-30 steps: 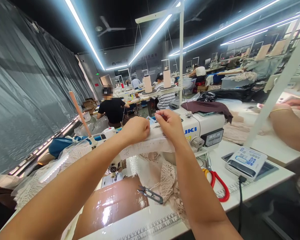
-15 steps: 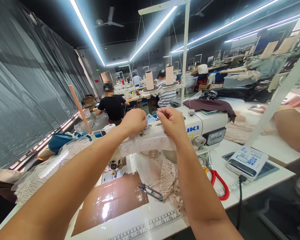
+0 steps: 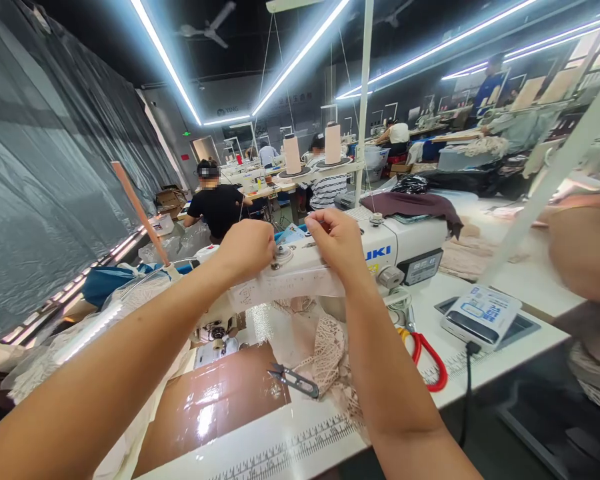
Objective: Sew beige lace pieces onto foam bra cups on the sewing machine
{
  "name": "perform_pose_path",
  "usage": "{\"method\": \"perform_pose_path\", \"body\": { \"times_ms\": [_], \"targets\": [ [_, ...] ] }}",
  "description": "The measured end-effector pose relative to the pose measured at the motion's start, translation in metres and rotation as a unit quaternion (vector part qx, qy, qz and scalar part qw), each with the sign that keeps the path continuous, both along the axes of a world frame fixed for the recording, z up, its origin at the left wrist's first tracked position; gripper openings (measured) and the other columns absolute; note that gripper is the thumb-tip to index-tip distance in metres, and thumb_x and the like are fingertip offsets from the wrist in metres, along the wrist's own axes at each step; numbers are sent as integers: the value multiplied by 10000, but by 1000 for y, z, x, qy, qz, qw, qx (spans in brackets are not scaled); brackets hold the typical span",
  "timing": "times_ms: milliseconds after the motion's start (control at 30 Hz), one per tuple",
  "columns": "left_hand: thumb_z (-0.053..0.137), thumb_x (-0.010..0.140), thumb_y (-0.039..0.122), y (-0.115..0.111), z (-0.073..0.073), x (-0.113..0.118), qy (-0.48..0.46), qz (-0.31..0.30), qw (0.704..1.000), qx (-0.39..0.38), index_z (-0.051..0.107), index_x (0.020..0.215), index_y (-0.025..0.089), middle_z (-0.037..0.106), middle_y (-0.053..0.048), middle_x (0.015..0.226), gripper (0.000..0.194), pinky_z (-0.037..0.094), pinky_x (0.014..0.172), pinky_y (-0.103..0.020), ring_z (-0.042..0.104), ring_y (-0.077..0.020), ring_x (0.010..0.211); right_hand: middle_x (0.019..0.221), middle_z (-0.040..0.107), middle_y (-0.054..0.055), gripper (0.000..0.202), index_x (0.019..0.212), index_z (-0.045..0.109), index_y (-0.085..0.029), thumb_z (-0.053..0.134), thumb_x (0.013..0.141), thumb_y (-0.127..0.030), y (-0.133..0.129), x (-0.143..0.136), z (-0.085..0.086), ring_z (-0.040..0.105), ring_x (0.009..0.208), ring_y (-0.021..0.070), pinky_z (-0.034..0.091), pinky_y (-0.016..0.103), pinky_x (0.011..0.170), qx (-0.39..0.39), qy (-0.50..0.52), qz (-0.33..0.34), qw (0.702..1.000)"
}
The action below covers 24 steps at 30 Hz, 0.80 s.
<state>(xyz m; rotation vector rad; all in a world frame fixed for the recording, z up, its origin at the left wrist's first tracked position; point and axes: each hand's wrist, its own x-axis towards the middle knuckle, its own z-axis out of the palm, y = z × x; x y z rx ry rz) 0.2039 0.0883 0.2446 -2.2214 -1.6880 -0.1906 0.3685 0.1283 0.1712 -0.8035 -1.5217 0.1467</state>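
Note:
My left hand (image 3: 250, 245) is closed above the left part of a white sewing machine (image 3: 325, 267), beside a round metal thread tension piece on its top. Thumb and fingertips of my right hand (image 3: 334, 235) are pinched together over the middle of the machine arm. Whatever either hand grips is too fine or hidden to make out. Below the machine head, beige lace fabric (image 3: 330, 347) lies bunched on the table. Thread snips (image 3: 295, 381) rest next to the lace, at the edge of a brown glossy sheet (image 3: 215, 413).
Two thread cones (image 3: 292, 155) stand on a rack behind the machine. Red-handled scissors (image 3: 433, 363) and a white box-shaped device (image 3: 481, 315) lie at right. Dark cloth (image 3: 415, 207) drapes behind the machine. A co-worker's arm (image 3: 585, 250) is at far right; other people sit ahead.
My left hand has moved slightly left, away from my right hand, uncovering more of the round metal piece. My right hand keeps its pinch. The whole view has shifted a little.

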Motion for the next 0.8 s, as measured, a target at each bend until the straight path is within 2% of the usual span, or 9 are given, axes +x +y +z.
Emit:
{"method": "perform_pose_path", "body": {
  "times_ms": [167,267,367,433,567,667,800],
  "targets": [
    [530,744,214,18,6,20,-43,-27,998,-47,636,666,175,650,-41,654,137,328,538,-272,579,-184,621,798,632,20,132,776,641,-192,539,847,-237,0,1,2,561,743,158,428,279,710,-4,-11,-9,1000],
    [516,746,218,12,3,24,-18,-68,996,-63,599,632,190,631,-27,622,143,316,535,-274,558,-176,584,809,640,10,130,782,635,-208,537,859,-245,0,1,3,569,785,159,432,272,728,-22,-22,-16,999],
    [475,793,264,-3,-4,17,33,-92,994,-40,578,637,201,630,-42,630,198,294,537,-289,548,-194,584,811,638,2,134,789,636,-211,535,871,-245,-1,1,4,569,792,152,426,263,717,-34,-25,-12,999],
    [457,818,298,-13,-7,9,42,-80,995,-30,585,661,206,633,-54,636,223,292,541,-292,553,-209,600,816,634,3,127,792,637,-208,545,871,-243,-2,1,4,568,793,150,422,258,705,-40,-20,-9,999],
    [464,809,293,-18,-4,-4,20,0,999,-34,622,726,219,662,-48,685,193,310,553,-283,576,-223,644,810,625,3,122,787,642,-202,557,867,-239,-3,1,5,566,790,148,408,251,676,-42,-14,-3,999],
    [445,811,294,-6,4,-2,19,28,999,-35,642,781,217,679,-51,742,214,323,568,-282,591,-236,702,804,619,0,128,787,645,-195,555,869,-232,-3,1,5,560,788,143,397,245,672,-39,-12,-2,999],
    [463,788,308,13,10,12,-5,12,999,-52,639,765,197,668,-50,732,209,335,571,-274,590,-223,710,811,616,-1,120,796,645,-186,558,867,-227,-3,1,4,546,768,135,389,243,674,-33,-15,-4,999]
  ]
}}
